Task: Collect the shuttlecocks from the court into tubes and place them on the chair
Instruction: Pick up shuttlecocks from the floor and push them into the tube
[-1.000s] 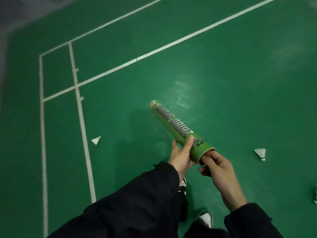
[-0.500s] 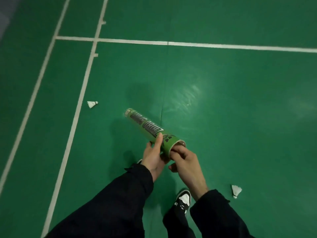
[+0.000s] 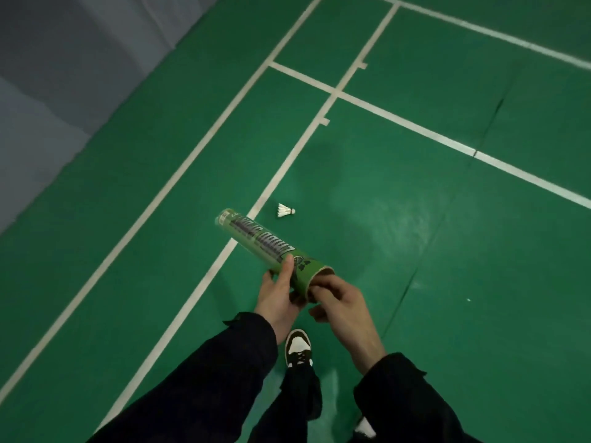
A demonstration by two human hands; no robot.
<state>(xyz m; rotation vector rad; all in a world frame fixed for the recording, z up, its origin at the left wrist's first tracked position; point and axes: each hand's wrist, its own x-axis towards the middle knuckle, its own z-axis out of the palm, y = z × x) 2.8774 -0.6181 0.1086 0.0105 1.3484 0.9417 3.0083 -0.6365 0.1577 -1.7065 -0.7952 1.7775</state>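
A green shuttlecock tube (image 3: pixel 262 243) with dark lettering points up and to the left in front of me. My left hand (image 3: pixel 277 297) is wrapped around its near part, thumb on top. My right hand (image 3: pixel 339 302) is curled at the tube's open near end, fingertips at the rim; whether it holds anything I cannot tell. One white shuttlecock (image 3: pixel 285 211) lies on the green court just beyond the tube's far end, next to a white line.
White court lines (image 3: pixel 278 177) cross the green floor (image 3: pixel 447 251). A grey wall or curtain (image 3: pixel 64 75) borders the court at the upper left. My dark-and-white shoe (image 3: pixel 298 346) steps forward below my hands.
The view has swung left and moved toward the shuttlecock by the line, which now lies closer, just past the tube. The shuttlecock at my right has left the view. Both hands stay on the tube.
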